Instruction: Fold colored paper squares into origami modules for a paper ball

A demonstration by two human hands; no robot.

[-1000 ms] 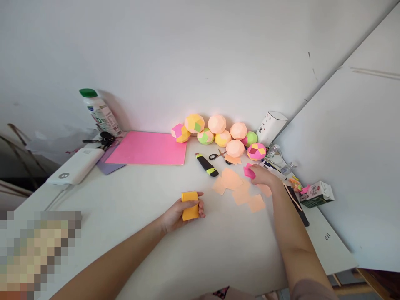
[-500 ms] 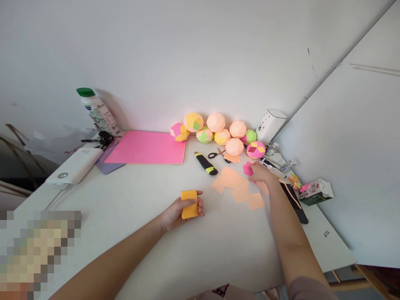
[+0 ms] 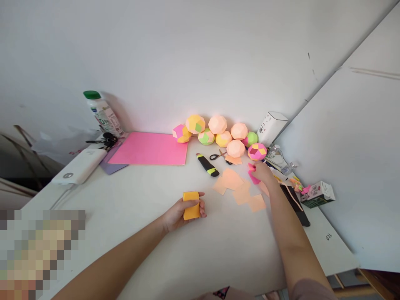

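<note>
My left hand [image 3: 178, 213] is wrapped round a small yellow-orange block of paper [image 3: 191, 205], thumb across its face, above the desk's near middle. Farther off to the right, my right hand [image 3: 261, 171] pinches pink paper [image 3: 253, 176], fingers pointing away from me and partly hidden behind the hand. Beside it, several loose peach paper sheets [image 3: 232, 179] overlap on the desk. A black and lime utility knife [image 3: 207, 165] and black-handled scissors [image 3: 218, 156] lie just beyond them.
Faceted paper balls [image 3: 217, 124] in several colours are piled against the wall. A pink board [image 3: 150, 148] lies at the back left, near a green-capped bottle [image 3: 104, 114] and a white power strip [image 3: 79, 166]. A small carton [image 3: 318, 194] stands at the right edge.
The pink paper has shifted and tilted at my right fingertips, and that hand has moved slightly right. My left hand keeps its grip. The whole view has shifted a little.
</note>
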